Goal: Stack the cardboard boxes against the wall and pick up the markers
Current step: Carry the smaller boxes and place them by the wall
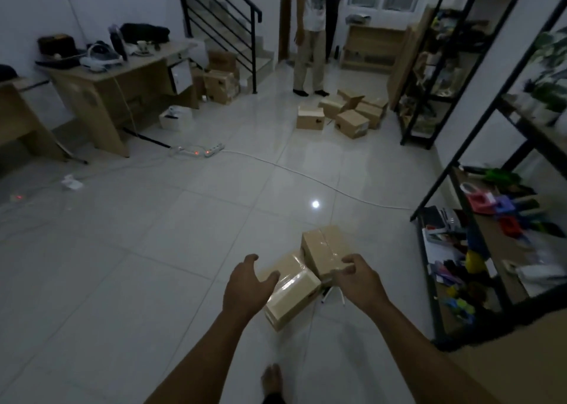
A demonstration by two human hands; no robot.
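Note:
Two taped cardboard boxes lie on the tiled floor just ahead of me: a near box [291, 296] and a far box [325, 250] leaning against it. My left hand [248, 284] hovers with spread fingers over the near box's left end. My right hand [356, 277] is at the near corner of the far box, fingers curled as if pinching its edge. Markers [333, 294] lie on the floor under my right hand, partly hidden. Several more boxes [340, 113] are scattered farther back, near the shelf.
Black metal shelves [478, 250] full of small items stand on the right. A white cable [306, 173] and power strip [211, 151] cross the floor. Desks [101, 96] stand left, a staircase [227, 26] behind. A person [311, 35] stands at the back. My bare foot [271, 379] is below.

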